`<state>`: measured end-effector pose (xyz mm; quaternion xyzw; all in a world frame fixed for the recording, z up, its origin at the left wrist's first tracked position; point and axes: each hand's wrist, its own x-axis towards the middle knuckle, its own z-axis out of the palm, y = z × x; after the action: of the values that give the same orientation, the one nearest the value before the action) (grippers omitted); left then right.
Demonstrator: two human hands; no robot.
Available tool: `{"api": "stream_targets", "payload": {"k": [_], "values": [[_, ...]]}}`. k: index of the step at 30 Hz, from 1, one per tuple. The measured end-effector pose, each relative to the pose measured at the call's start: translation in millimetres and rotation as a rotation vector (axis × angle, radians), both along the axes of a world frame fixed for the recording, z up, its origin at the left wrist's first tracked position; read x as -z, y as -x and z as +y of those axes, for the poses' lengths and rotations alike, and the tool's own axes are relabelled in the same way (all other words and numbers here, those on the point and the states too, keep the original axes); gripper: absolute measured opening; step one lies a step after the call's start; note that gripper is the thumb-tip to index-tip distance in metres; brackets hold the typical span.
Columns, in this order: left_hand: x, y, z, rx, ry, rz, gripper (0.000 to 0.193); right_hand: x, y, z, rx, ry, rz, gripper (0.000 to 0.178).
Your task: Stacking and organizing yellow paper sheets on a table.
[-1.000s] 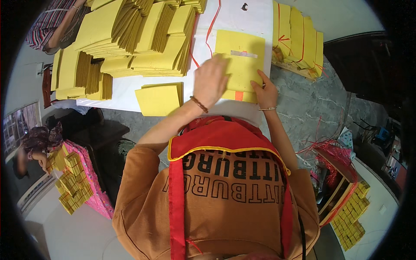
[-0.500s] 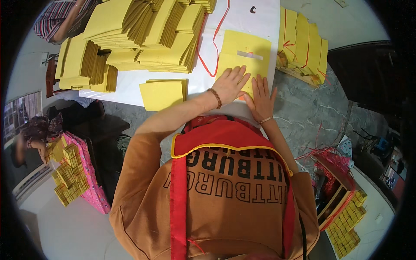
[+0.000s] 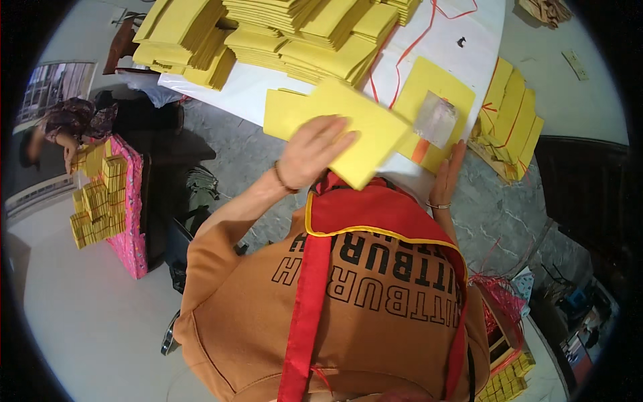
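Observation:
My left hand (image 3: 313, 153) grips a folded yellow paper (image 3: 365, 130), slightly blurred, above the near table edge. It partly covers a small pile of folded yellow paper (image 3: 276, 110). To the right, a yellow sheet (image 3: 416, 86) lies on the white table, bearing a silvery rectangle (image 3: 437, 119) and an orange mark below it. My right hand (image 3: 447, 175) rests at this sheet's right edge, its fingers straight and holding nothing.
Tall stacks of folded yellow paper (image 3: 321, 47) fill the table's far left. Red string (image 3: 408, 50) trails beside them. Tied yellow bundles (image 3: 512, 114) stand right of the table. Another person (image 3: 67, 134) works at a pink-covered table (image 3: 130, 231) on the left.
Both hands were pressing on yellow paper at the right. The left hand has lifted a folded paper and carried it left, uncovering the silvery rectangle. The view has shifted.

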<state>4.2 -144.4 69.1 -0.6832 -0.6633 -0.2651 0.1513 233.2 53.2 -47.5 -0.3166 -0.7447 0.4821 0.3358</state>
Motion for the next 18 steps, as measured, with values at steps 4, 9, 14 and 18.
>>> {"api": "stream_targets", "payload": {"k": [4,9,14,18], "values": [[59.3,42.6,-57.6,-0.218,0.145,0.095,0.047,3.1,0.4,-0.2,0.025,0.029,-0.049,0.057],[111.3,52.8,-55.9,-0.282,0.4,0.103,0.058,10.9,-3.0,5.1,0.016,-0.132,-0.119,0.051],[104.6,51.7,-54.0,-0.307,0.571,0.162,0.063,11.6,-3.6,6.5,0.084,-0.172,-0.089,0.046],[101.2,73.9,-43.0,-0.192,0.563,0.027,0.067,16.5,-3.9,11.4,0.057,-0.136,-0.131,0.041]]}}
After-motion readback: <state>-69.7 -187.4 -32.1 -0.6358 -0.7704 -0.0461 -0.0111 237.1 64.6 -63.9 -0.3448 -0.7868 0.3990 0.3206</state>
